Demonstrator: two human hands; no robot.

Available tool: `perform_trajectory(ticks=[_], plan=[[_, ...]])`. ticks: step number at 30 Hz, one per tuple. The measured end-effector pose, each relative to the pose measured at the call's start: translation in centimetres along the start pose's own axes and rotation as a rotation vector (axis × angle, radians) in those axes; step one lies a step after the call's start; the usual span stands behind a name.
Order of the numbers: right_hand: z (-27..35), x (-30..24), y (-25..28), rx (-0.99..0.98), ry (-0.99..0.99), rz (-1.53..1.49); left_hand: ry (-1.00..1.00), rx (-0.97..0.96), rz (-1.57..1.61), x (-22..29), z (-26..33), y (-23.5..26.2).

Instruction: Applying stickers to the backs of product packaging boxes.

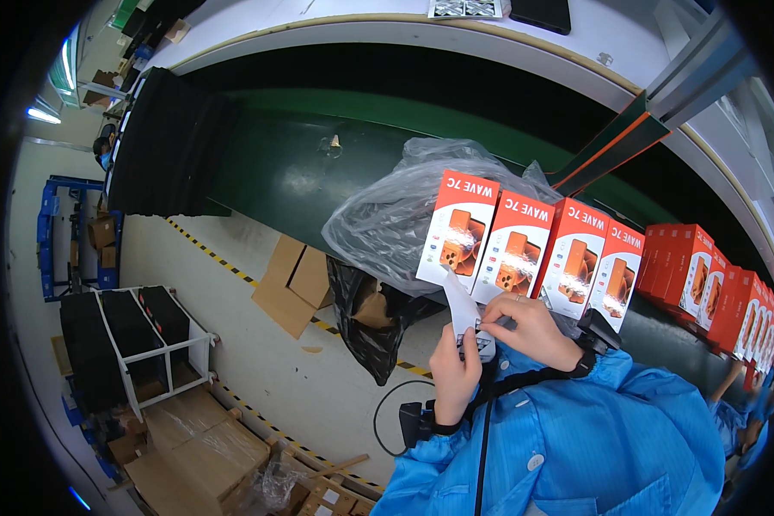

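Close to my body, my left hand (456, 371) grips a white sheet (461, 301) with dark printed patches on its lower part, perhaps a label sheet. My right hand (535, 334) is closed in a pinch at the sheet's right edge, thumb and forefinger together; whether a label is between them is too small to see. The sheet's upper end is bent and sticks up in front of the nearest box. Just beyond both hands stands a row of several red and white phone boxes (459, 230), their printed fronts toward me.
Behind the row lies a crumpled clear plastic bag (378, 215) on the green bench (275, 163). More red boxes (681, 267) stand to the right, near another person's arm (731, 378). Left on the floor are a black bag (365, 318), cardboard (288, 288) and a white rack (168, 344).
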State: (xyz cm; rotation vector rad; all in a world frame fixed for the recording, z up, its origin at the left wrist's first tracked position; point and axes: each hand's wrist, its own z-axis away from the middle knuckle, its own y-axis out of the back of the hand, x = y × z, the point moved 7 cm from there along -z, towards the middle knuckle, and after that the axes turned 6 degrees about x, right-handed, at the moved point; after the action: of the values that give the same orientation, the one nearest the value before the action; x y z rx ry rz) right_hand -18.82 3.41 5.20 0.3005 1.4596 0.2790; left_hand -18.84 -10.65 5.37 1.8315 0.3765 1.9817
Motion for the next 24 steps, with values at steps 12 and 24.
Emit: perform_trajectory(ticks=[12,24], plan=[[-3.3,4.3,0.1,0.078,-0.207,0.142,-0.036,0.225,-0.153,-2.9,-2.7,3.2],[-3.8,4.5,-0.3,0.081,-0.263,0.231,-0.009,0.181,-0.128,-3.0,-3.4,3.3]])
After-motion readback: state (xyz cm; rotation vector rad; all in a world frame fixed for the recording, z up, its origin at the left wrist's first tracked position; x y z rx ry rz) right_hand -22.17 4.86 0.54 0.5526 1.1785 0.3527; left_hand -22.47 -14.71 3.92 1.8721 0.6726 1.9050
